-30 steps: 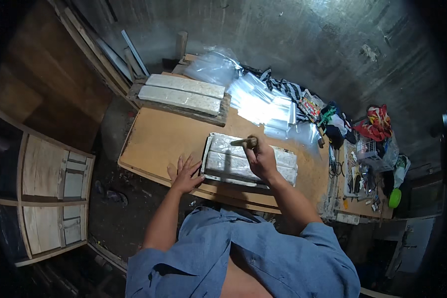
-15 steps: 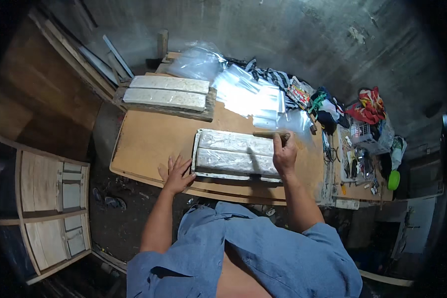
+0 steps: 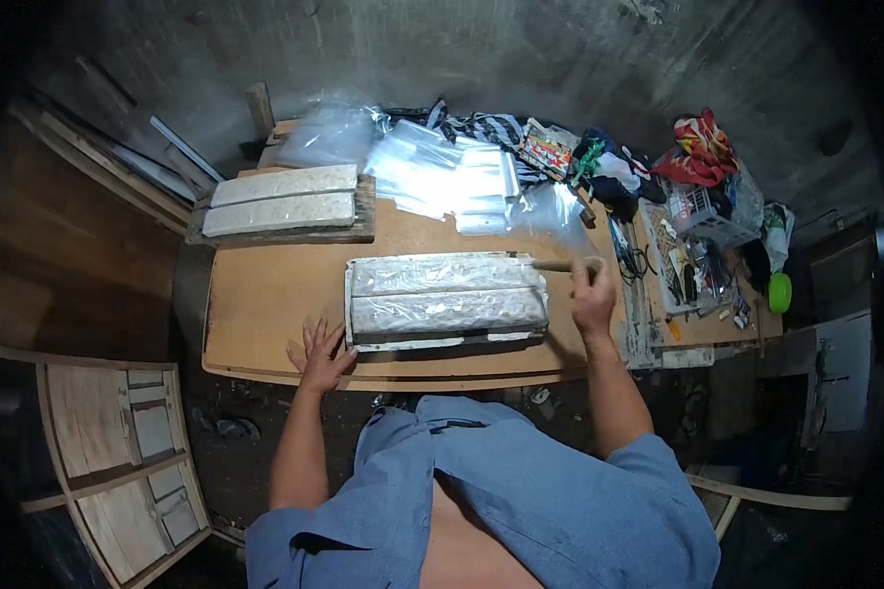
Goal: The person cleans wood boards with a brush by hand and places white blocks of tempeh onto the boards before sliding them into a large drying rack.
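Observation:
In front of me lies a shallow pale tray [image 3: 350,339], holding two long whitish slabs [image 3: 432,309] side by side under clear, shiny plastic. My left hand [image 3: 321,355] rests on the table by the tray's near left corner, fingers spread, holding nothing. At the opposite end, my right hand [image 3: 592,297] is closed round a thin brown stick-like tool [image 3: 554,265]. The tool points left, its tip at the tray's far right corner; whether it touches cannot be made out.
Two similar wrapped slabs [image 3: 283,212] sit on a wooden board [image 3: 363,234] at the far left of the table [image 3: 265,294]. Clear plastic sheets [image 3: 437,177] lie along the back. To the right are a tool-filled tray [image 3: 692,270], cloths [image 3: 699,152] and a green round object [image 3: 779,293].
My right hand has moved right with the tool, off the tray's right end, which now shows fully. My left hand stays flat by the near left corner. The view has shifted slightly.

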A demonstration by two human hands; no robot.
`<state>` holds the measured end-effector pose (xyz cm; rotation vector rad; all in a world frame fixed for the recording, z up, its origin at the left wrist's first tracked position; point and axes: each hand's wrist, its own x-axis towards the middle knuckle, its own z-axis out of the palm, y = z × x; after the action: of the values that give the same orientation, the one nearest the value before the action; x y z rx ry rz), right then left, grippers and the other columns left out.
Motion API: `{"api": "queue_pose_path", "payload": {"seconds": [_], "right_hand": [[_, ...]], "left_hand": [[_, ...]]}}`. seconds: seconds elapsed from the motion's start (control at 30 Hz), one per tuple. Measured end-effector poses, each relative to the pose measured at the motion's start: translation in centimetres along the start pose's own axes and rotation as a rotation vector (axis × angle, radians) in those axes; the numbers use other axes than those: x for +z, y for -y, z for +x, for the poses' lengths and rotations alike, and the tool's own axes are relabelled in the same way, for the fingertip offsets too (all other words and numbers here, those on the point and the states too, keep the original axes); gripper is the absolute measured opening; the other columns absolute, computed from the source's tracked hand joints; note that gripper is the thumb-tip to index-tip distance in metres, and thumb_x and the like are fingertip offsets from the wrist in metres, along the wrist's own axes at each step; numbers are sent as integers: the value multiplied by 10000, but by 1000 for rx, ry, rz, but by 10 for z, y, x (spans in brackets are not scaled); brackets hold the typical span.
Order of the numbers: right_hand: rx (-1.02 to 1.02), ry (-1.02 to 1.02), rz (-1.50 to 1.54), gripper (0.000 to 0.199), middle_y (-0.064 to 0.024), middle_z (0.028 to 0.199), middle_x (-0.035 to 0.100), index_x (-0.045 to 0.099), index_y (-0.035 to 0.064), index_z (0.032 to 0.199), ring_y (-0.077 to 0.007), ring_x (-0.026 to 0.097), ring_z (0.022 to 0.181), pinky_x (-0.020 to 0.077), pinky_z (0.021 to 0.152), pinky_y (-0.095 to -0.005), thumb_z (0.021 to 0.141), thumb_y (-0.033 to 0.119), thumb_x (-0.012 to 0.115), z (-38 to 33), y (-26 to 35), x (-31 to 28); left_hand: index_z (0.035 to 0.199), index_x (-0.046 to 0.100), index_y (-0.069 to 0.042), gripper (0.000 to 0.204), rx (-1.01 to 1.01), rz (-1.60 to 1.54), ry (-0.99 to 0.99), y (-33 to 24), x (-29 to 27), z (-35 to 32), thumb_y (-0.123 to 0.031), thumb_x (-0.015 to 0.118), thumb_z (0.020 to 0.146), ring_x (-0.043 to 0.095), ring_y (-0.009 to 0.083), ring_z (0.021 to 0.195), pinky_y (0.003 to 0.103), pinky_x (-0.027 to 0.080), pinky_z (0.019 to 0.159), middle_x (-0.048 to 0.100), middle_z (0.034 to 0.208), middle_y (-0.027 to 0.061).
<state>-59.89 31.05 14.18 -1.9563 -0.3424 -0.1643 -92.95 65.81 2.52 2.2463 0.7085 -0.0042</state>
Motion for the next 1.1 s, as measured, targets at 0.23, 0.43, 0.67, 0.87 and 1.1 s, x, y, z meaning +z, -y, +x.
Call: {"api": "queue_pose_path", "payload": {"seconds": [0.23,0.43,0.67,0.87,1.1], "right_hand": [[-118,-52,-80,202,-95,786,621,562,5,978,-169,585,708,490,667,-333,935,195,616,-17,29,-17],[-216,118,-136,213,-184,811,645,566,40,1020,-340,668,737,508,647,-389,881,171,658,-53,67,-2],[-346,236,-36,216,-171,776,644,567,49,1032,-304,647,635,506,590,-379,872,146,675,-74,98,42],[-307,481,-1,231,-189,788,640,573,61,1050,-291,660,660,511,600,-365,879,183,670,-88,124,91],[-511,533,173,288,-137,772,618,560,46,1110,-202,615,647,496,599,-328,867,135,684,-104,140,125]], "left_hand": [[1430,490,-217,650,-10,-19,-18,5,2,-1,-425,688,848,-36,396,1480,531,55,1172,174,1603,163],[1439,474,-259,655,12,-16,-38,9,5,1,-440,682,845,-32,402,1481,588,-1,1145,173,1605,155],[1438,475,-264,657,-74,104,9,-13,-4,-4,-436,687,841,-4,411,1478,576,17,1153,171,1608,145],[1428,491,-231,665,-22,35,-35,-6,-1,-3,-422,709,829,-21,416,1475,539,76,1174,182,1598,171],[1429,490,-240,666,14,-14,-33,4,5,-2,-434,708,831,-36,416,1477,531,68,1175,180,1597,176]]}}
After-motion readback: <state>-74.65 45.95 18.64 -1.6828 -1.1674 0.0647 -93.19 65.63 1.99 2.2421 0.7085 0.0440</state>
